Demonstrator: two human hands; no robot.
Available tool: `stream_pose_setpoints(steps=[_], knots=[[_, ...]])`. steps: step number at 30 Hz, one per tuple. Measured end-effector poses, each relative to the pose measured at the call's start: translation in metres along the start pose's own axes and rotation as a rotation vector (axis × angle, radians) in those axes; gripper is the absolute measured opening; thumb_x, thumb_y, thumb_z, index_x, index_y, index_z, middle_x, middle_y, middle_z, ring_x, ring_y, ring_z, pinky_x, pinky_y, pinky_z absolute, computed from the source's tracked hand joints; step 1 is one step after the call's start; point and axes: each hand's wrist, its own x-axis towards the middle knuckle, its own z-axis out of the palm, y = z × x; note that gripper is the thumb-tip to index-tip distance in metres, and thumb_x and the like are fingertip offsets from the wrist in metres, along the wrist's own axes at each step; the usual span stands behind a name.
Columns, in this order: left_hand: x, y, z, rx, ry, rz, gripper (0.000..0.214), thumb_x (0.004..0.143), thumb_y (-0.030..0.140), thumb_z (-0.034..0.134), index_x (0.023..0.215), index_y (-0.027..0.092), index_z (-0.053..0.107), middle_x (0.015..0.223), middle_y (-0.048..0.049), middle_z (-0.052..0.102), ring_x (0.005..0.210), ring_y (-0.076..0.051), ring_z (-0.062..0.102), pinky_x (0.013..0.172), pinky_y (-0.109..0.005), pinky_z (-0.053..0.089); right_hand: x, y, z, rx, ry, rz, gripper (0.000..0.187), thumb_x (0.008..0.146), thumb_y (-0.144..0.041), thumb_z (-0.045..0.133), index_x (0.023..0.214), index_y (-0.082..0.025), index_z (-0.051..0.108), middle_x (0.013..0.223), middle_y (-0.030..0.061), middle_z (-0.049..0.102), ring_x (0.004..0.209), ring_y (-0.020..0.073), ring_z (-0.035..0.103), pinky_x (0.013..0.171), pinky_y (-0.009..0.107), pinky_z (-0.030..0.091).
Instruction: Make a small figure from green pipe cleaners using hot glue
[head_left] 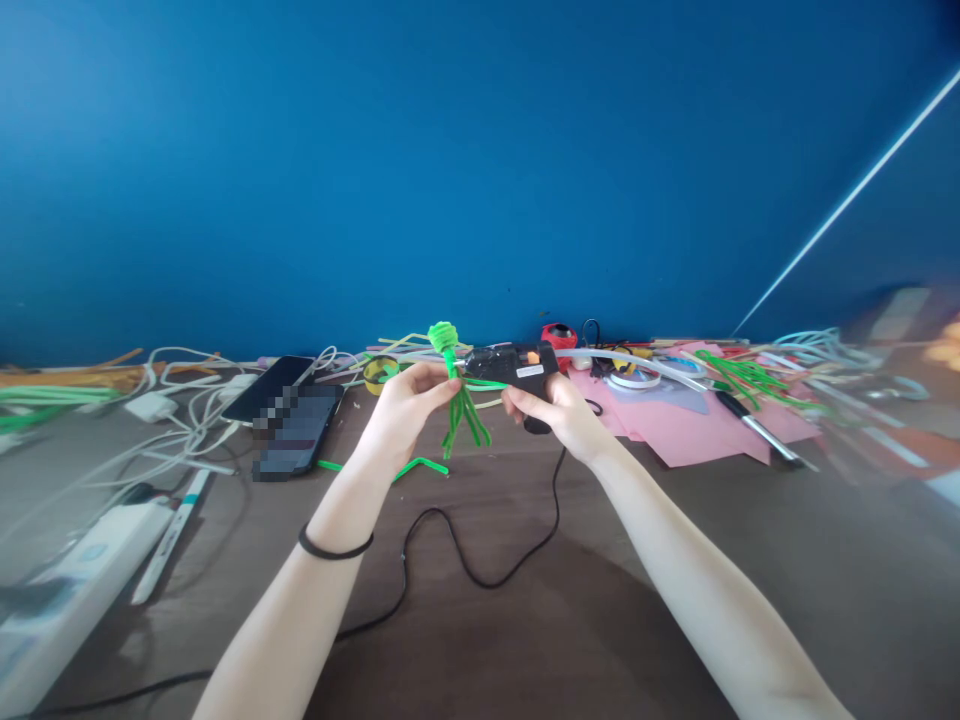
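A bundle of green pipe cleaners (466, 420), with a coiled knob on top and loose strands hanging below, is pinched upright in my left hand (409, 400). My right hand (553, 405) grips a black hot glue gun (504, 364) by its handle, the nozzle pointing left and close to the bundle's neck. Whether the nozzle touches it I cannot tell. A clear glue stick (637, 360) sticks out of the gun's back. One green strand runs sideways under the gun toward my right fingers. Below my left hand, a bent green pipe cleaner (421, 464) lies on the table.
The gun's black cord (480, 582) winds over the brown table (480, 660). At left lie two phones (300, 430), white cables (191, 430), a marker (171, 535) and a power strip (82, 600). Pink sheets (697, 425), a craft knife (757, 430) and green pipe cleaners (739, 375) lie at right.
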Motion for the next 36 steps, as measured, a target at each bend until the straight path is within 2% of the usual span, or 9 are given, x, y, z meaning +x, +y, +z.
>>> stream_pose_setpoints(steps=[10,18,30,36], knots=[[0.0007,-0.0014,-0.001,0.018,-0.005,0.007,0.019,0.057,0.025,0.076,0.071,0.016,0.066,0.073,-0.0006,0.066,0.07,-0.012,0.059,0.071,-0.025,0.043,-0.0005,0.0042,-0.0019,-0.065,-0.005,-0.02,0.023,0.084,-0.036,0.053,0.07,-0.018,0.05,0.065,0.0001,0.05,0.061,0.0131,0.046,0.06,0.027,0.036],[0.0003,-0.0012,-0.0007,0.036,-0.001,0.003,0.021,0.057,0.026,0.076,0.072,0.015,0.066,0.074,-0.0013,0.066,0.07,-0.012,0.058,0.07,-0.025,0.043,-0.0007,0.0025,-0.0008,-0.055,0.015,0.016,0.028,0.082,-0.039,0.054,0.065,-0.018,0.047,0.061,-0.0015,0.045,0.058,0.012,0.042,0.056,0.026,0.035],[0.0001,-0.0007,-0.0005,0.028,0.012,0.003,0.019,0.057,0.026,0.076,0.07,0.016,0.066,0.073,-0.0008,0.065,0.068,-0.012,0.058,0.068,-0.025,0.042,-0.0009,-0.0003,-0.0016,-0.07,0.01,0.018,0.028,0.08,-0.042,0.056,0.066,-0.02,0.047,0.061,-0.0014,0.045,0.057,0.013,0.041,0.056,0.027,0.035],[0.0004,-0.0013,-0.0011,0.02,0.009,-0.007,0.017,0.058,0.025,0.075,0.07,0.016,0.067,0.072,0.0001,0.064,0.067,-0.011,0.057,0.067,-0.023,0.042,-0.0004,0.0025,-0.0031,-0.064,0.016,0.009,0.023,0.081,-0.038,0.055,0.07,-0.019,0.047,0.062,-0.0014,0.046,0.058,0.0128,0.043,0.056,0.027,0.035]])
